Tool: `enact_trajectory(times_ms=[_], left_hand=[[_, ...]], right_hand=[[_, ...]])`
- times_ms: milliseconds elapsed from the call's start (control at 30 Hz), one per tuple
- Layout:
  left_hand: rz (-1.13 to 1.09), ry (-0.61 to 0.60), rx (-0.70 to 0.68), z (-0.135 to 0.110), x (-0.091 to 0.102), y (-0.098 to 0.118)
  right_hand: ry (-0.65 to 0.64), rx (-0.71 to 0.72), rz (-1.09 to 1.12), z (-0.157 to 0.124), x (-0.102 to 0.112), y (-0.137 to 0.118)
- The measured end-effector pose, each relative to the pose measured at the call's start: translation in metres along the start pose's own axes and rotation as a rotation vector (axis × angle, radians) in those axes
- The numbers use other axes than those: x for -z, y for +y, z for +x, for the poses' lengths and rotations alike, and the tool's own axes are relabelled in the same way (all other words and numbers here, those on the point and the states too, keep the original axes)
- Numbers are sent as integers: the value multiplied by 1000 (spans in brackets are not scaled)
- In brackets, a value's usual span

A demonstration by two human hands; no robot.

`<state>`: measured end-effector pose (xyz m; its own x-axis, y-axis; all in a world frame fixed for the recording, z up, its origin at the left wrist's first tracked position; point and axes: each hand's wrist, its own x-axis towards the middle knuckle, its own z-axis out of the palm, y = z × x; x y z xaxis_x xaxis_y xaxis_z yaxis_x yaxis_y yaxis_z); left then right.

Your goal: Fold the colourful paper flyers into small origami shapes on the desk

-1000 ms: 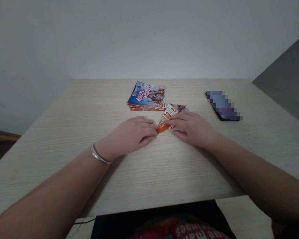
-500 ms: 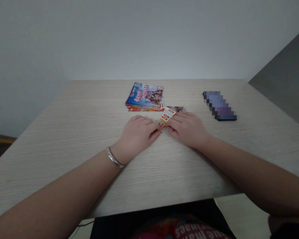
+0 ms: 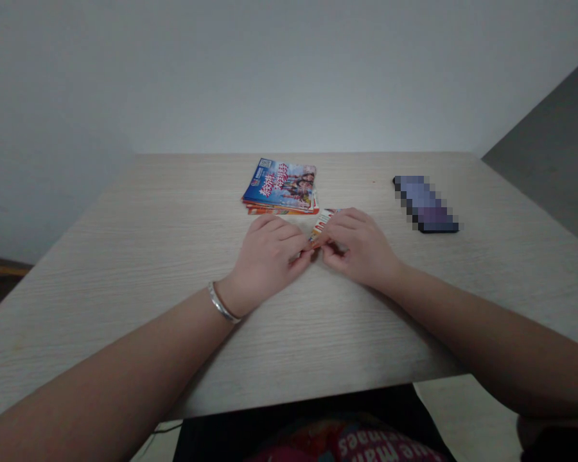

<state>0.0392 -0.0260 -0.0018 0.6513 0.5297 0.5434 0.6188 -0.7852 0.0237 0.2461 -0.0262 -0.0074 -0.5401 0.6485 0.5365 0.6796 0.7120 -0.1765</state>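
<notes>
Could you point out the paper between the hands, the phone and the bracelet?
Paper (image 3: pixel 322 221): head view, on its printed face.
Phone (image 3: pixel 426 205): head view, on its pixelated screen.
Bracelet (image 3: pixel 220 306): head view, on its silver band.

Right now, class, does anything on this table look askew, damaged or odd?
Slightly: beyond the left hand, the stack of leaflets is uneven, orange edges sticking out under the blue top one. The phone is pixelated in the picture. No spill shows. The printed paper at that hand is mostly hidden.
</notes>
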Motion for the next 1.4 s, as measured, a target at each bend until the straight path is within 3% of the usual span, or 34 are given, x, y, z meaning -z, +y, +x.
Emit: enact_trajectory(times_ms=[333,733,933,1067,1200,1400], left_hand=[[-35,-8,4,-6,7,-12],[-212,57,76,-13,5,-26],[-248,73,197,-16,7,-28],[-284,60,142,-14,5,-26],[-278,81,80,-13,5,-24],[-186,81,44,-6,3,-21]], right_hand=[[67,21,14,-5,7,20],[145,-90,-29,-17,17,47],[251,-207,-79,-24,22,63],[285,-153,-74,-19,23,50],[143,63,8,-13,20,28],[88,99,-118,-10,19,14]])
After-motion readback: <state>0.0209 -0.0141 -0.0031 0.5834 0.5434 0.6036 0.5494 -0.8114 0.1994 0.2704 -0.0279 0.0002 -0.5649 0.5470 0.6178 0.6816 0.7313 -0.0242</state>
